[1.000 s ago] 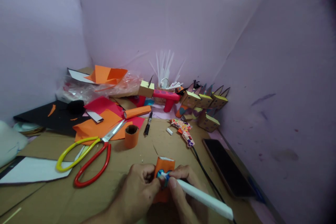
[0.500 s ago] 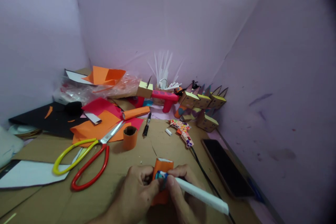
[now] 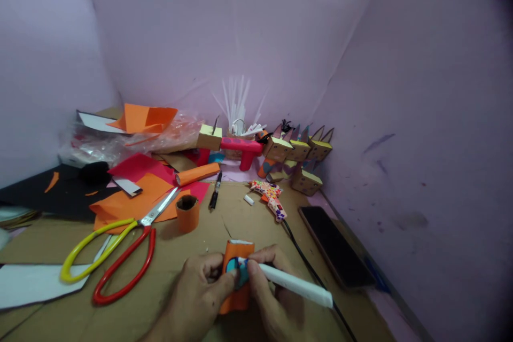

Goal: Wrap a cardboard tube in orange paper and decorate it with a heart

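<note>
Low in the middle of the head view, my left hand (image 3: pixel 199 289) grips an orange tube (image 3: pixel 236 299) by its left side, thumb resting on its face. A blue patch (image 3: pixel 242 273) shows on the tube between my fingers. My right hand (image 3: pixel 272 286) is closed around a white marker (image 3: pixel 298 284), whose tip meets the tube at the blue patch; its body slants down to the right. A short orange cardboard ring (image 3: pixel 188 214) stands behind my left hand.
Scissors (image 3: pixel 147 222) with yellow and red handles lie at left among coloured papers. A black pen (image 3: pixel 215 191), patterned glue gun (image 3: pixel 272 200) and phone (image 3: pixel 335 246) lie farther back and right. Cardboard animal figures (image 3: pixel 278 148) stand along the back wall.
The whole view has shifted slightly, so most things sit further left. The marker has moved a little on the tube, and more of the blue patch shows.
</note>
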Tool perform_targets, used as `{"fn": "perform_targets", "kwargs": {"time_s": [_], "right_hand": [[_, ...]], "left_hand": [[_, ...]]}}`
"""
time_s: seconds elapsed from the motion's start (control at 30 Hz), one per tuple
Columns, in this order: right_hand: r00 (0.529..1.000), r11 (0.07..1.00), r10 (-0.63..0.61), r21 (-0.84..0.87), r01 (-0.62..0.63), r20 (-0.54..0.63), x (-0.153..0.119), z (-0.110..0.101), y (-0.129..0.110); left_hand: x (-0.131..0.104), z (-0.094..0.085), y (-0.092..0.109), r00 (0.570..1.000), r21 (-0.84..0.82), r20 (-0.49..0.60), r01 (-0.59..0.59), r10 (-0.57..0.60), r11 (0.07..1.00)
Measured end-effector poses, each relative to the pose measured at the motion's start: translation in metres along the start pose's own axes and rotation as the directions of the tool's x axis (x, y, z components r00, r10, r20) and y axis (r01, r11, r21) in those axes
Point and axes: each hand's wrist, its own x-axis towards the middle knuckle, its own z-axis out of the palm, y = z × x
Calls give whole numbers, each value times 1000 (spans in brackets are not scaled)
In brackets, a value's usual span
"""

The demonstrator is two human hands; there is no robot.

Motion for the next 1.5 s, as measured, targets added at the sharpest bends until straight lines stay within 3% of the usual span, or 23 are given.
{"fn": "perform_targets", "kwargs": {"time_s": [0.5, 0.8, 1.07, 1.27, 1.5], "right_hand": [[996, 991, -78, -107, 83, 46, 0, -7, -2], [997, 997, -53, -52, 56, 50, 0, -4, 3], [987, 999, -24, 38, 31, -160, 1, -19, -7], [1000, 1000, -24, -14, 24, -14, 2, -18, -3], [998, 997, -41, -56, 43, 37, 1, -11, -3]], "left_hand": [[-1, -2, -4, 1000, 39, -13, 6, -5, 999], [1, -1, 1, 999, 15, -44, 12, -12, 1000], [0, 0, 2, 999, -8, -10, 52, -52, 999], [0, 0, 5, 997, 19, -49, 63, -62, 998], [1, 0, 4, 998, 5, -35, 60, -60, 998]]}}
